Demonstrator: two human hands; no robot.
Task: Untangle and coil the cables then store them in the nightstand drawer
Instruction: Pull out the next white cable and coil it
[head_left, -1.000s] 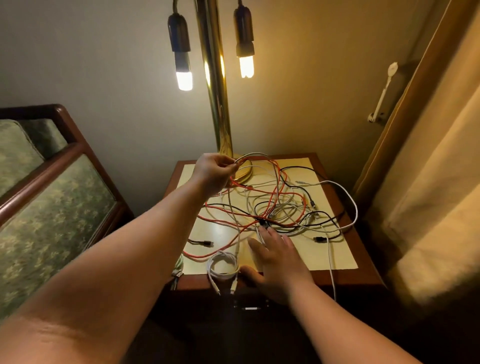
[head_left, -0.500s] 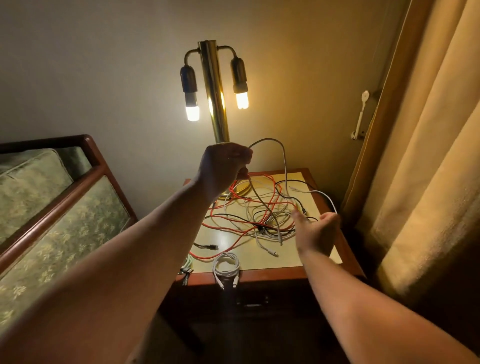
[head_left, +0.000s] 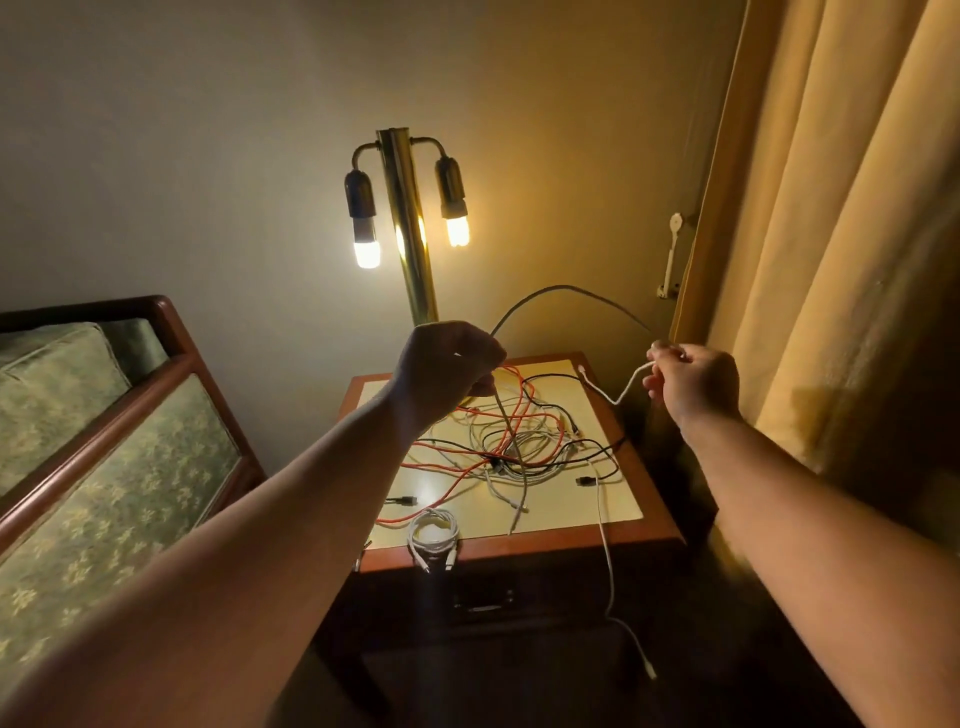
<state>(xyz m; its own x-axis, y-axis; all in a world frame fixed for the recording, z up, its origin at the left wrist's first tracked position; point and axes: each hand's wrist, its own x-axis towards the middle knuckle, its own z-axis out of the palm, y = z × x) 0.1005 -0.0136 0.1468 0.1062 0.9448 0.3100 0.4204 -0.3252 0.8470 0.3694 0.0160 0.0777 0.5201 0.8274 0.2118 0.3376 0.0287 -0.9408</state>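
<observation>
Subject: one grey cable (head_left: 566, 287), thin, dull in the lamplight. It rose in a smooth arch between the two hands, above the nightstand (head_left: 519, 558). From the left hand it also ran down at 6 o'clock into the tangle (head_left: 519, 441) of orange, black, white and grey leads lying on the pale top.

The left hand (head_left: 447, 374) was clenched round the cable, which left the fist at 2 o'clock. The right hand (head_left: 693, 382) pinched the other end of the arch between thumb and fingertips at its 9 o'clock side. A pale tail (head_left: 615, 401) hung from those same fingers, dipping and then rising toward 10 o'clock.

Compared with half a second earlier, the right hand had risen from beside the tangle to the height of the left hand and moved out toward 3 o'clock. The arch had spread wider and flatter. A second earlier that hand lay flat on the front of the top.

A coiled white cable (head_left: 432, 535) sat at the front rim, at 7 o'clock of the tangle. A white lead (head_left: 605, 545) trailed over the front edge at 5 o'clock, past the closed drawer (head_left: 483, 603). The brass lamp (head_left: 410, 234) stood at 12 o'clock, both bulbs lit. A curtain (head_left: 831, 260) hung at 3 o'clock.
</observation>
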